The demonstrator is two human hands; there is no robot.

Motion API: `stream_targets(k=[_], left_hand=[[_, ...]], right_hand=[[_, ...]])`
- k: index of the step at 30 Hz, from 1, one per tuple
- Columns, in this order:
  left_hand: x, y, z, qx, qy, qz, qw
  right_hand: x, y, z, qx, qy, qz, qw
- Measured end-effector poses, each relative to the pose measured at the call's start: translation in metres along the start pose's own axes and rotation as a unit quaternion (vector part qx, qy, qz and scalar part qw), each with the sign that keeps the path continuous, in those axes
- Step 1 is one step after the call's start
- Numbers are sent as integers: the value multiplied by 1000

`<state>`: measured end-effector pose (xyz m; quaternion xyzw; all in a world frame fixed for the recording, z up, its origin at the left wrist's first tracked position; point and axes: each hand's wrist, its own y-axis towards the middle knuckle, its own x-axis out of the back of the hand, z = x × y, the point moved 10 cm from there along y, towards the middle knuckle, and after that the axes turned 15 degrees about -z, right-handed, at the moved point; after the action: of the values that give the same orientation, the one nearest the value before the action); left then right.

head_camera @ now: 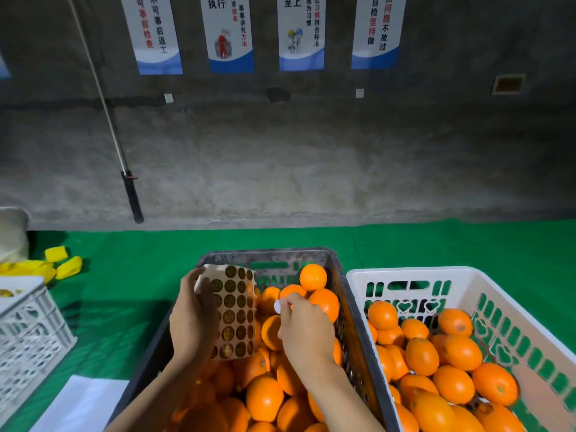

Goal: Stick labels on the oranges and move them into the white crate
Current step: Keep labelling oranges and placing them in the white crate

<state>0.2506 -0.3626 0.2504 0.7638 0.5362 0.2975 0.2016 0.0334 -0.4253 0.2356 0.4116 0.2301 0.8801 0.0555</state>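
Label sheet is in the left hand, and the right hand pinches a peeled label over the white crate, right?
Not quite: in the head view the right hand pinches the peeled label over the dark crate, not the white crate. The label sheet is in the left hand, as you said.

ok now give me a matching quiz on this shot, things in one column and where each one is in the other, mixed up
Things:
1. sheet of round brown labels
2. single small round pale label
3. white plastic crate
4. dark grey plastic crate

Places:
A. on the right, partly filled with oranges
B. pinched by the right hand
C. in the middle, below the hands
D. gripped by the left hand

Pairs: 1-D, 2-B, 3-A, 4-C
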Motion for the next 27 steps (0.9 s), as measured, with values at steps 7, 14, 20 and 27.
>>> stream_targets(k=[7,14,20,27], left_hand=[[10,8,-1,11,-3,-45,999],[10,8,1,11,8,-46,999],[5,5,-3,-7,11,-26,1000],[1,1,-15,-50,24,2,998]], right_hand=[[-12,-4,-1,6,8,0,1000],[-30,-14,-23,-138,191,-14,972],[-59,-27,-57,-303,263,-23,916],[-79,-36,-65,-304,252,-5,919]])
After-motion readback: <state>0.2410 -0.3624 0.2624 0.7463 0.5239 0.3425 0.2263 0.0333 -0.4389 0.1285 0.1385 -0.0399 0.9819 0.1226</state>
